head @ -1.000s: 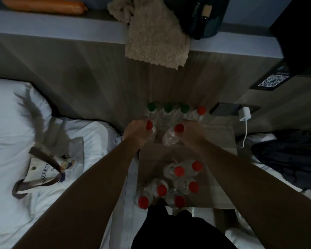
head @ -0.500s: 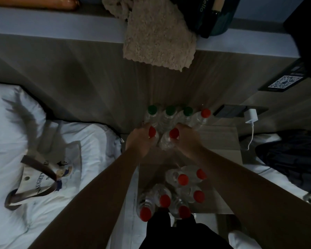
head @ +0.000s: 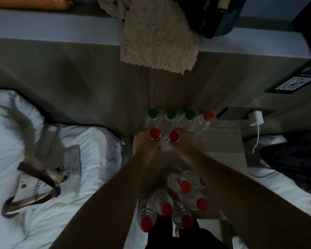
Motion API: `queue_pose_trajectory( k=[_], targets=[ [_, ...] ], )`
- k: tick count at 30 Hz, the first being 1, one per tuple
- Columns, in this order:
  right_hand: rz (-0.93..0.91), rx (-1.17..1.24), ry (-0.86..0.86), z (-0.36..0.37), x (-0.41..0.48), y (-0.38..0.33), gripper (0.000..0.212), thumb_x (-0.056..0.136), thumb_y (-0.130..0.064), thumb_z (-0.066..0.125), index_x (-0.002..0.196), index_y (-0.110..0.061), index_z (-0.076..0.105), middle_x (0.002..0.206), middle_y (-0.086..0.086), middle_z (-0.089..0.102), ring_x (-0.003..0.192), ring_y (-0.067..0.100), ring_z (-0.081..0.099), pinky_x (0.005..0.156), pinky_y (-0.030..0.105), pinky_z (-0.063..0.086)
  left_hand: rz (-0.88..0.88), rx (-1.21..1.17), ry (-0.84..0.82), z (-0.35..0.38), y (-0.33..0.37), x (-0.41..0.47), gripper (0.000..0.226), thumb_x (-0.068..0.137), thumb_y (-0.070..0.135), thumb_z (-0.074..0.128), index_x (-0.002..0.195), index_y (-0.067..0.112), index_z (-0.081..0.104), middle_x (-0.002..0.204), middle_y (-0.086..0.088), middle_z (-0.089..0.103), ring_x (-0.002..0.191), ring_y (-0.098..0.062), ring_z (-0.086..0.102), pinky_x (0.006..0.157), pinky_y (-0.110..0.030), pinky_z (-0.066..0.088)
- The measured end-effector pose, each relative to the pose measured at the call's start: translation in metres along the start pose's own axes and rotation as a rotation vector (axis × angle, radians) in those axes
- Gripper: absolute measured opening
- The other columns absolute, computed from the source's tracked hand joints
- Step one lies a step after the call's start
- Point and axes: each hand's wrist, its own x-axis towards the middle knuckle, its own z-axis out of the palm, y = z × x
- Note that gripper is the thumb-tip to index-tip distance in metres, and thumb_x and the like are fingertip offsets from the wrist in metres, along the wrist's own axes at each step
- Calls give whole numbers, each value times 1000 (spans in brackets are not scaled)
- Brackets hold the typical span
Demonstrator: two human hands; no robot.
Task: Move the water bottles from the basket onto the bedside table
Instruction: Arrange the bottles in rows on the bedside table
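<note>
Bedding (head: 34, 137) in white fills the left side, with a printed tote bag (head: 43, 182) lying flat on it. Over the counter's (head: 223, 146) left rear, the left hand (head: 144, 143) curls its fingers round a red-capped bottle (head: 154, 133). Just beside it, the right hand (head: 186, 141) wraps a second red-capped bottle (head: 173, 136); the hands hide both bases. Behind them a back row (head: 171, 115) stands against the wooden panel: three green caps, then one red. Nearer the body, a front cluster (head: 185, 186) of red-capped bottles crowds the counter's front edge. Farther right, a white charger (head: 256, 118) sits plugged into the wall.
</note>
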Motion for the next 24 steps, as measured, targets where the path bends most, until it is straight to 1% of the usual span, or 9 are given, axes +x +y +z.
queue_pose_trajectory(
  k=[2, 6, 9, 11, 15, 17, 19, 22, 24],
  targets=[
    [2, 10, 8, 0, 2, -2, 12, 87, -30, 63, 95, -22, 60, 87, -5, 64, 79, 10, 58, 57, 20, 34, 18, -47, 0, -1, -3, 0, 11, 84, 20, 63, 89, 10, 65, 84, -7, 70, 80, -22, 66, 72, -34, 54],
    [-5, -2, 20, -3, 6, -7, 11, 89, -29, 61, 95, -20, 60, 84, -6, 61, 77, 11, 57, 57, 19, 33, 4, -106, 3, -4, -4, 4, 10, 80, 19, 66, 82, 9, 65, 77, -8, 69, 74, -23, 65, 70, -39, 55],
    [-11, -33, 15, -5, 9, -12, 13, 89, -27, 59, 97, -18, 61, 89, 0, 66, 81, 15, 61, 65, 26, 43, -7, -121, -6, -3, -5, 8, 10, 79, 23, 65, 81, 12, 65, 76, -7, 69, 73, -22, 66, 70, -41, 56],
    [-9, -48, 20, -5, 10, -13, 16, 89, -29, 60, 100, -17, 61, 92, 1, 68, 85, 17, 63, 71, 28, 45, -16, -128, 1, -2, -7, 9, 11, 79, 25, 65, 82, 14, 65, 77, -5, 69, 74, -21, 66, 70, -40, 56],
    [-7, -41, 32, -3, 12, -17, 18, 90, -27, 59, 104, -16, 62, 97, 4, 69, 90, 20, 64, 73, 28, 45, -44, -165, 20, -1, -5, 6, 9, 83, 22, 65, 88, 16, 63, 81, -2, 68, 76, -16, 65, 71, -33, 55],
    [7, -49, 24, -2, 15, -19, 16, 90, -25, 58, 103, -16, 62, 97, 5, 69, 91, 22, 64, 76, 31, 48, -78, -174, 13, 0, -6, 5, 9, 84, 23, 65, 90, 17, 62, 80, -1, 67, 77, -18, 65, 72, -34, 56],
    [21, -36, 22, -1, 16, -20, 17, 90, -26, 59, 104, -18, 61, 97, 4, 69, 92, 22, 64, 76, 31, 49, -101, -166, 6, 0, -8, 4, 11, 82, 25, 65, 86, 15, 62, 79, -3, 67, 76, -20, 65, 72, -37, 56],
    [35, -28, -7, 1, 15, -18, 27, 86, -26, 64, 111, -19, 58, 102, 5, 68, 95, 22, 64, 76, 31, 49, -123, -152, 22, 1, -8, 3, 19, 81, 27, 67, 89, 11, 64, 84, -9, 69, 79, -23, 64, 72, -35, 53],
    [52, 8, -24, 0, 14, -17, 34, 84, -26, 66, 115, -20, 56, 104, 5, 67, 97, 23, 63, 76, 30, 48, -152, -150, 17, 2, -5, 2, 21, 82, 26, 66, 93, 8, 65, 86, -10, 68, 78, -23, 61, 70, -32, 49]
  ],
)
